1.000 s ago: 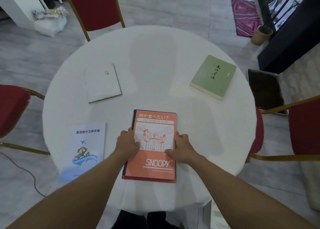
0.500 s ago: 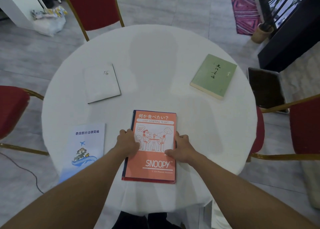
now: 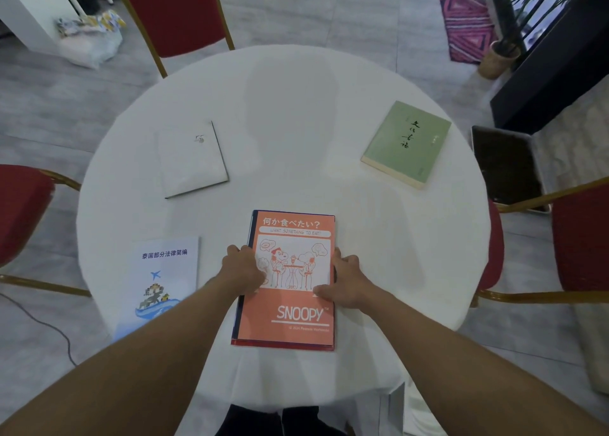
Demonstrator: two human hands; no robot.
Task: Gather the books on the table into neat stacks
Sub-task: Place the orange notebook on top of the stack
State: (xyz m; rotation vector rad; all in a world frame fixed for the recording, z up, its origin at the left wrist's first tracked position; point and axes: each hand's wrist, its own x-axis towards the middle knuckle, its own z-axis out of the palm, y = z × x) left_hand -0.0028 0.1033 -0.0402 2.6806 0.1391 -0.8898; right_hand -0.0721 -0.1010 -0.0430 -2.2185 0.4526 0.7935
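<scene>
Books mostly ungathered: your left hand (image 3: 242,269) and right hand (image 3: 346,279) are gripping the Snoopy stack (image 3: 290,280) by its sides; white book (image 3: 191,158), green book (image 3: 407,143), blue booklet (image 3: 164,277) are lying apart.

Hardly anything shifts: both hands stay pressed on the orange Snoopy book (image 3: 290,284), with only the view nudging slightly.
</scene>
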